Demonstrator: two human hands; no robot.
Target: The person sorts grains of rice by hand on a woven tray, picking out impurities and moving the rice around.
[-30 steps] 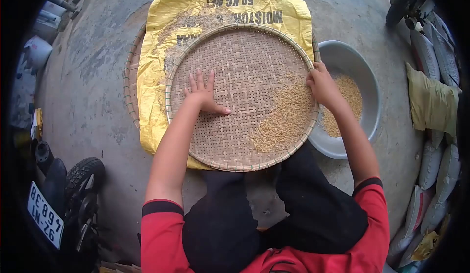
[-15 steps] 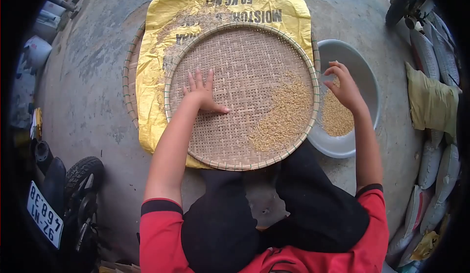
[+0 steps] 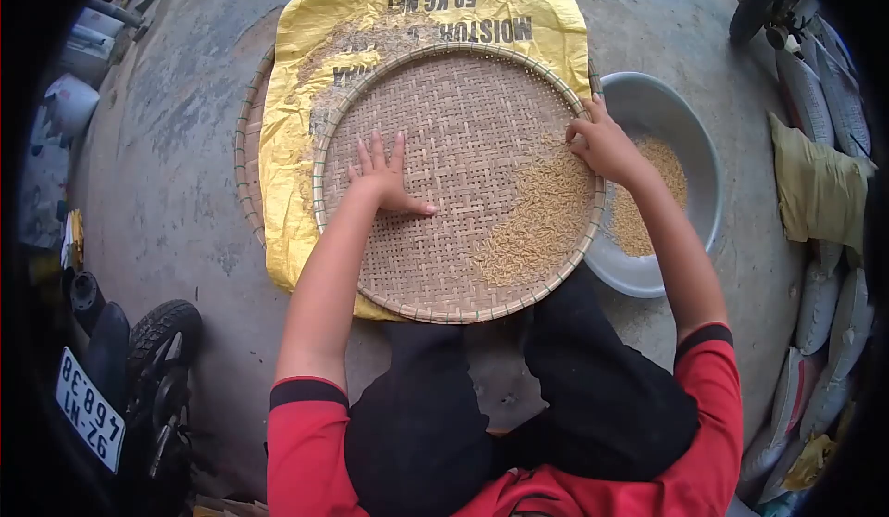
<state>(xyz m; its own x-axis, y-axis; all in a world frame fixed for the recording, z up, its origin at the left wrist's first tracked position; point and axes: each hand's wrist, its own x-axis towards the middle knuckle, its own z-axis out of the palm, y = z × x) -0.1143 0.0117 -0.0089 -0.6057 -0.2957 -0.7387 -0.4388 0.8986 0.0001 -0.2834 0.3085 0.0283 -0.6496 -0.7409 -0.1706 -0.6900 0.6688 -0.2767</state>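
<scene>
Atop the yellow sack [image 3: 285,211], the woven tray [image 3: 454,119] seems light and springy, best held by its rim [image 3: 468,316] at three and nine o'clock; left hand [image 3: 381,183] spread flat at nine, right hand [image 3: 607,149] curled at two near loose grain [image 3: 540,216], its grip unclear.
</scene>
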